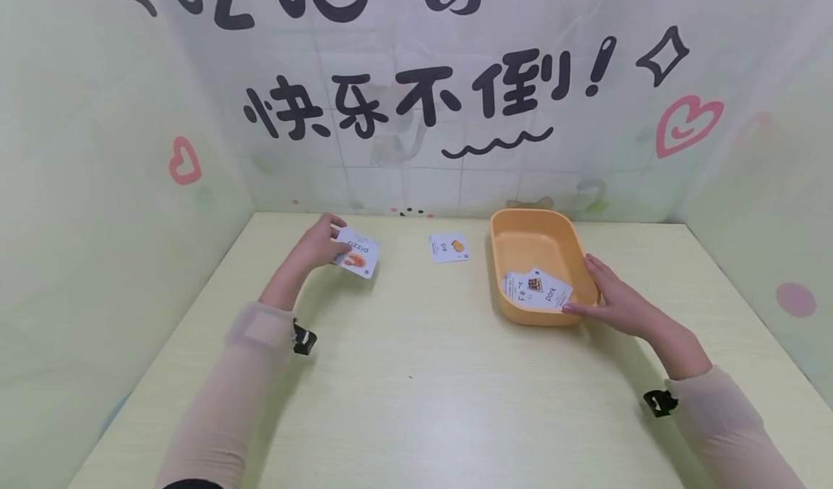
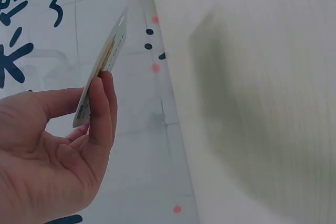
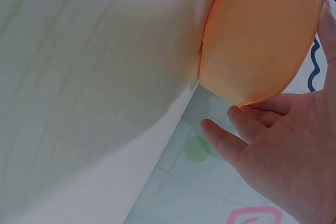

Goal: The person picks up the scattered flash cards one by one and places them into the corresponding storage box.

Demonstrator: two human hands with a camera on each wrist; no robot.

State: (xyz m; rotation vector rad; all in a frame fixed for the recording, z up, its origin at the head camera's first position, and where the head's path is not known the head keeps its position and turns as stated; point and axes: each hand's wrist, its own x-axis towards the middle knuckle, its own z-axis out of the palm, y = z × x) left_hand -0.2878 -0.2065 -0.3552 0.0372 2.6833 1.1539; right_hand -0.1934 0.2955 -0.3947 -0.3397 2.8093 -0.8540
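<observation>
My left hand (image 1: 320,245) pinches a white "pizza" card (image 1: 356,253) just above the table's far left part. In the left wrist view the card (image 2: 103,61) shows edge-on between thumb and fingers (image 2: 100,109). A "pie" card (image 1: 448,247) lies flat on the table between the hands. My right hand (image 1: 608,296) rests with straight fingers against the near right wall of an orange tub (image 1: 520,237). The tub holds several cards, a "pork" card (image 1: 539,291) on top. In the right wrist view the tub (image 3: 262,35) sits against the right hand's fingers (image 3: 252,115).
The pale wooden table (image 1: 416,373) is boxed in by printed walls on the left, back and right. Black wrist camera straps (image 1: 303,339) sit on both pink sleeves.
</observation>
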